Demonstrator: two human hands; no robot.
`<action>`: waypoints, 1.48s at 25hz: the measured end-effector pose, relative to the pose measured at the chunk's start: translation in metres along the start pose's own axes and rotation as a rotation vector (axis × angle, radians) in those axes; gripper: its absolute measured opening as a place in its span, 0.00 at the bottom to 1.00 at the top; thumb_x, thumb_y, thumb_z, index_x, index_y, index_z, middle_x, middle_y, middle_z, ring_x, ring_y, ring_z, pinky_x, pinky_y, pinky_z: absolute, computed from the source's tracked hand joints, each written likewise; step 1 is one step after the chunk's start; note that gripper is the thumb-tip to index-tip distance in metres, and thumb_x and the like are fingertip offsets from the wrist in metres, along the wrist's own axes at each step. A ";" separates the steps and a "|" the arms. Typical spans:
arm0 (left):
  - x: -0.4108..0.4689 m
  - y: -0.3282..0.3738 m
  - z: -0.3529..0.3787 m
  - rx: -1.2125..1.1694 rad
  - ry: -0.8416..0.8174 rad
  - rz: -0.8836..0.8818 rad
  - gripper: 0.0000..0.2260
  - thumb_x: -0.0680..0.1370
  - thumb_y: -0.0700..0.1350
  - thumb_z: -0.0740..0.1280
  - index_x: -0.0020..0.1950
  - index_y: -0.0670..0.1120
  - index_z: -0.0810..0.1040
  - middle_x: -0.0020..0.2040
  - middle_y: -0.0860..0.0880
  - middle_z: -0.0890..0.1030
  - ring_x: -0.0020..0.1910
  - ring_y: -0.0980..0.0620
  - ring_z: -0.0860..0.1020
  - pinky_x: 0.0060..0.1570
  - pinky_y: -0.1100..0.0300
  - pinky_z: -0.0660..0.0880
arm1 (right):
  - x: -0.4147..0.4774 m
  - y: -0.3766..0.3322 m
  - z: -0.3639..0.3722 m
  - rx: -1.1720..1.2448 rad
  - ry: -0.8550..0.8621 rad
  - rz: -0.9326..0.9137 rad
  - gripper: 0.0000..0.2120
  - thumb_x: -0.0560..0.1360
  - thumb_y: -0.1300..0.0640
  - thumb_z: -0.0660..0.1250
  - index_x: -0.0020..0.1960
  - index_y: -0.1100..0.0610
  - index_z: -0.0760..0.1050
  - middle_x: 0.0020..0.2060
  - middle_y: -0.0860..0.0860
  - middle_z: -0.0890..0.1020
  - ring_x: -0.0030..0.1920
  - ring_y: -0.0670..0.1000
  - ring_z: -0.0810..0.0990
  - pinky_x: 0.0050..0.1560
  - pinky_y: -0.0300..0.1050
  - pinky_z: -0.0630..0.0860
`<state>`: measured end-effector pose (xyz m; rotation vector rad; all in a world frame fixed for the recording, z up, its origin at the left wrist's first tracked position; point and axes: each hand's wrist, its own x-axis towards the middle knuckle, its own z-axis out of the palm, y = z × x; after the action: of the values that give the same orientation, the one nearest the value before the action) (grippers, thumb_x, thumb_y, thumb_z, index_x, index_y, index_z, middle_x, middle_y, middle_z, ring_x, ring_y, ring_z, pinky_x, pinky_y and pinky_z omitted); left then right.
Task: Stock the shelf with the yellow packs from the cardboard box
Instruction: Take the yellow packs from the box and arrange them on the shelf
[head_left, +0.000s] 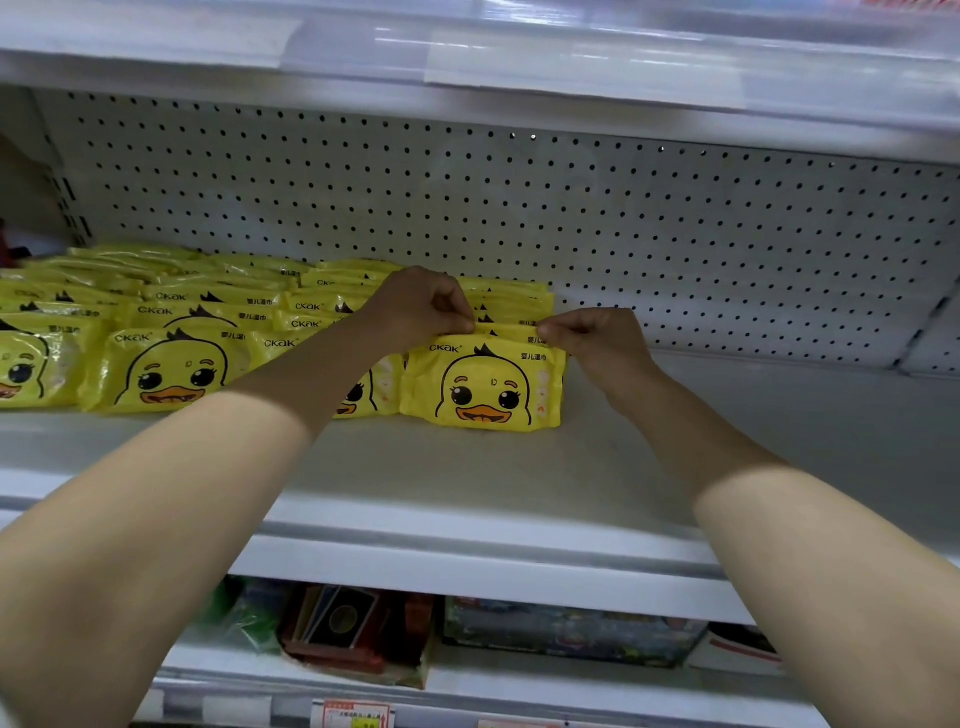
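Left hand (421, 306) and right hand (597, 340) fingers (551, 330) pinch the front pack (483, 389), other packs (171, 332) crowding leftward.

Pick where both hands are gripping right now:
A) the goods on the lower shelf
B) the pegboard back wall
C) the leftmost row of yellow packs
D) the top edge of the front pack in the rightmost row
D: the left hand and right hand each pinch an end of the top edge of the front yellow pack, which stands upright on the shelf.
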<state>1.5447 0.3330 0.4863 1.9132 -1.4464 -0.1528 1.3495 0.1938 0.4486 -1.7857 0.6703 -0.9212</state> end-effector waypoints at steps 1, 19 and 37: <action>0.000 0.000 -0.002 0.006 -0.011 0.006 0.05 0.71 0.45 0.76 0.43 0.48 0.82 0.42 0.54 0.82 0.43 0.61 0.78 0.40 0.72 0.70 | 0.000 -0.001 -0.002 0.002 -0.011 -0.004 0.04 0.71 0.60 0.77 0.43 0.51 0.85 0.42 0.50 0.87 0.47 0.47 0.85 0.57 0.42 0.79; 0.015 0.004 0.002 0.080 0.042 0.013 0.02 0.75 0.39 0.72 0.45 0.43 0.81 0.47 0.48 0.83 0.44 0.55 0.78 0.44 0.66 0.72 | 0.004 -0.005 0.007 -0.030 0.134 -0.003 0.06 0.71 0.60 0.76 0.39 0.50 0.84 0.38 0.47 0.85 0.43 0.44 0.84 0.50 0.38 0.78; -0.117 0.084 0.012 0.164 0.395 -0.336 0.23 0.67 0.50 0.79 0.59 0.55 0.77 0.60 0.45 0.74 0.62 0.42 0.72 0.61 0.50 0.73 | -0.073 -0.045 -0.029 -0.489 -0.086 -0.186 0.27 0.70 0.55 0.76 0.67 0.51 0.72 0.61 0.50 0.78 0.64 0.52 0.74 0.61 0.46 0.73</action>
<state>1.4301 0.4204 0.4913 2.1607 -0.8956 0.1862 1.2856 0.2521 0.4758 -2.3398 0.7256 -0.8431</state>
